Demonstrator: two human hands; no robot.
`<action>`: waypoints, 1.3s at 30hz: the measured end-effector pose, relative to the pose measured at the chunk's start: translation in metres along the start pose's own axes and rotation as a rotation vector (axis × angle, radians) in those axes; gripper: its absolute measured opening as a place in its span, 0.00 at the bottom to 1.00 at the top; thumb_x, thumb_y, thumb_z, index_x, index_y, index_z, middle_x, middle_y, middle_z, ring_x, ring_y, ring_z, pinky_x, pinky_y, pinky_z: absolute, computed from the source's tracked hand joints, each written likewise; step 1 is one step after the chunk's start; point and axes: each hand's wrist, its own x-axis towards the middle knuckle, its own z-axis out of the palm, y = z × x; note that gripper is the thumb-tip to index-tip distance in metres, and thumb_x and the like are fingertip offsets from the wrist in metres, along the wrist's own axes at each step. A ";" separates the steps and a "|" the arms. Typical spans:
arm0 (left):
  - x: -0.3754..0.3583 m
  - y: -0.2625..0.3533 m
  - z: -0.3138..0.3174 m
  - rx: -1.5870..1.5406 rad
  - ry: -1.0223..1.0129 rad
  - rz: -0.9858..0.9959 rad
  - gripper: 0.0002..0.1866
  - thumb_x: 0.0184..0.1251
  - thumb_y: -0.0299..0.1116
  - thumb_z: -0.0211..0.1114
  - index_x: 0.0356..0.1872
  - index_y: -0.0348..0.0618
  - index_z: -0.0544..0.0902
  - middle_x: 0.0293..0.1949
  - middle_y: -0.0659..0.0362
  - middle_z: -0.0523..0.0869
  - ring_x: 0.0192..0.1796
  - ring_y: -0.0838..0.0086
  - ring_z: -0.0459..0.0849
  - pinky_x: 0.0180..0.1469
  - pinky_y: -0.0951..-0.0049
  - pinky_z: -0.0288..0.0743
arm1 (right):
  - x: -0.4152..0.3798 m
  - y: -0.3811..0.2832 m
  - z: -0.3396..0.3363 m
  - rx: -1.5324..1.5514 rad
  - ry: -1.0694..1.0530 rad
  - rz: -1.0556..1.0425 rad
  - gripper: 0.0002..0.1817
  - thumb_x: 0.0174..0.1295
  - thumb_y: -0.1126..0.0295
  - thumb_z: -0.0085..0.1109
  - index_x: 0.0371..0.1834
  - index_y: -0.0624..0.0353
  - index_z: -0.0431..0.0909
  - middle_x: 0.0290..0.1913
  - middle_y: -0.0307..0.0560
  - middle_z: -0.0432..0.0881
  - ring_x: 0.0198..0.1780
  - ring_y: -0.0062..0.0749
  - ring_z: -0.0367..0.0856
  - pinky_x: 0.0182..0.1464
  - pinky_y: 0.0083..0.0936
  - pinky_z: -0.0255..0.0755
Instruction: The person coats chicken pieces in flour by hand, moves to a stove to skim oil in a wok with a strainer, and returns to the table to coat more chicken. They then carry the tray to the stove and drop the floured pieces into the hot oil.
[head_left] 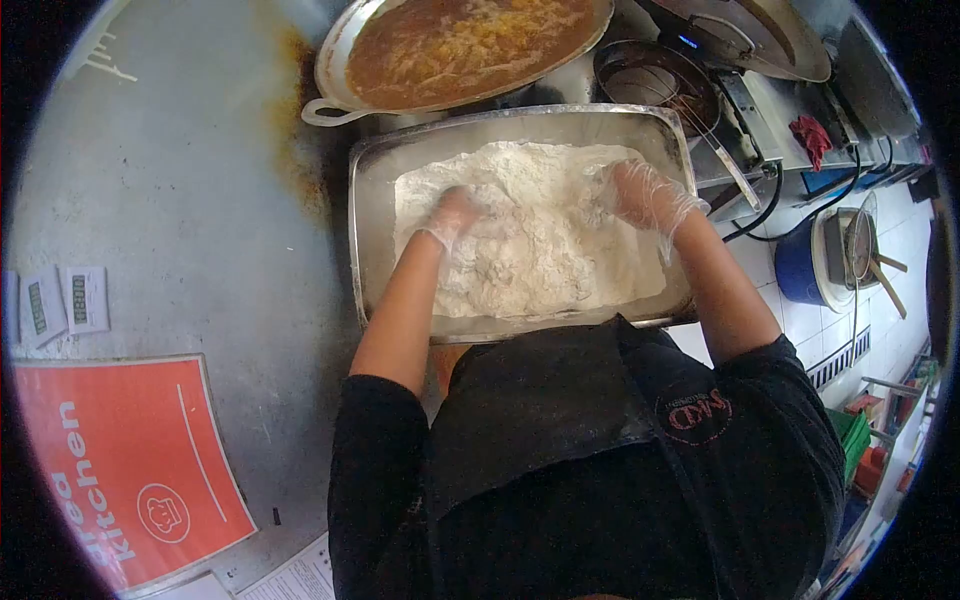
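Observation:
A deep rectangular metal tray (372,270) in front of me holds a wide heap of pale flour (540,250), lumpy in the middle. My left hand (458,212), in a clear plastic glove, presses into the left side of the flour. Its fingers are blurred and dusted over. On the right, my right hand (638,192), also gloved in clear plastic, reaches into the flour near the tray's far right corner. Flour hides its fingertips. Whether either hand grips anything under the flour cannot be seen.
Beyond the tray stands a large pan (330,70) of bubbling brown oil. Right of it, a dark wok (700,75) holds a strainer with a long handle (735,170). A blue bucket (798,265) sits on the tiled floor. Digital timers (87,300) hang at left above a red sign (130,470).

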 end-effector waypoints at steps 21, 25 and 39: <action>-0.091 0.022 -0.008 0.664 0.708 0.819 0.23 0.51 0.27 0.67 0.52 0.50 0.82 0.55 0.54 0.82 0.59 0.55 0.78 0.62 0.59 0.73 | 0.008 -0.058 -0.018 0.097 0.212 -0.295 0.18 0.66 0.57 0.54 0.43 0.63 0.80 0.45 0.61 0.82 0.52 0.50 0.81 0.57 0.40 0.72; -0.106 0.056 -0.012 0.409 0.588 0.748 0.21 0.50 0.28 0.68 0.49 0.46 0.83 0.55 0.51 0.82 0.58 0.54 0.79 0.62 0.59 0.73 | 0.012 -0.079 -0.028 0.127 0.107 -0.291 0.17 0.66 0.59 0.51 0.41 0.62 0.81 0.44 0.60 0.82 0.51 0.51 0.81 0.56 0.41 0.73; -0.099 0.072 -0.013 0.431 0.481 0.868 0.12 0.53 0.33 0.68 0.39 0.42 0.85 0.37 0.48 0.86 0.42 0.55 0.85 0.45 0.60 0.79 | 0.009 -0.057 -0.032 0.120 0.127 -0.370 0.13 0.60 0.66 0.57 0.43 0.61 0.81 0.40 0.59 0.84 0.46 0.51 0.83 0.53 0.42 0.75</action>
